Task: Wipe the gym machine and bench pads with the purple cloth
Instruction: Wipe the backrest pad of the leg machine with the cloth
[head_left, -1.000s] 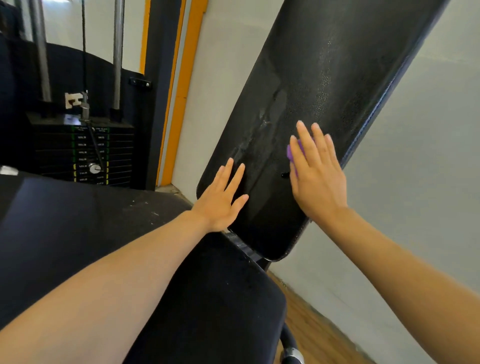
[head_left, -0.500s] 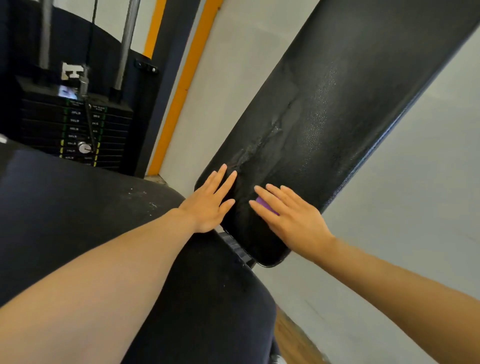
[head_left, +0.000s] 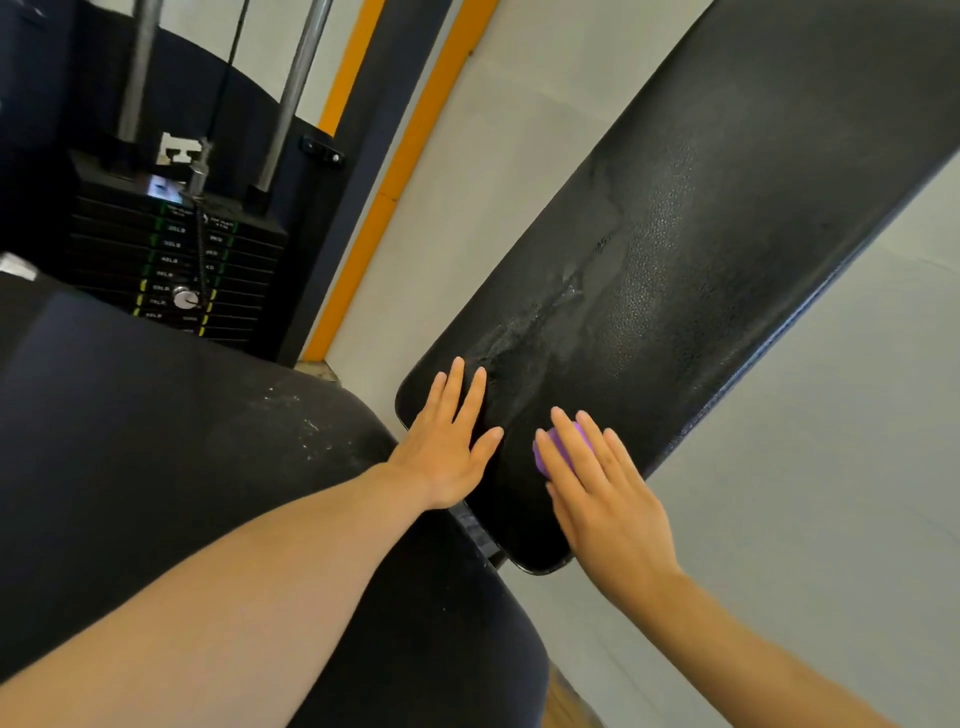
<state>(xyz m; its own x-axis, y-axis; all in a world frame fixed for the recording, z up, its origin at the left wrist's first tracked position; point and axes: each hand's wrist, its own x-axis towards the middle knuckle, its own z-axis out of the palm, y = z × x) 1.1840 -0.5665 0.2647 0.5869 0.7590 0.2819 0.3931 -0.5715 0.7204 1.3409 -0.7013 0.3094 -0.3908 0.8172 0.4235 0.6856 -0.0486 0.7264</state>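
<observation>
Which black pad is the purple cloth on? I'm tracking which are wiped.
The tilted back pad; the right hand presses the purple cloth there. The seat pad has none.

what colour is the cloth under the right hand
Purple. The cloth peeks out between the right hand's fingers in the head view.

Tilted black back pad (head_left: 701, 270) w/ purple cloth (head_left: 563, 441) pressed flat on lower end.

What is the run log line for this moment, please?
left hand flat on back pad | right hand presses purple cloth on pad
</observation>
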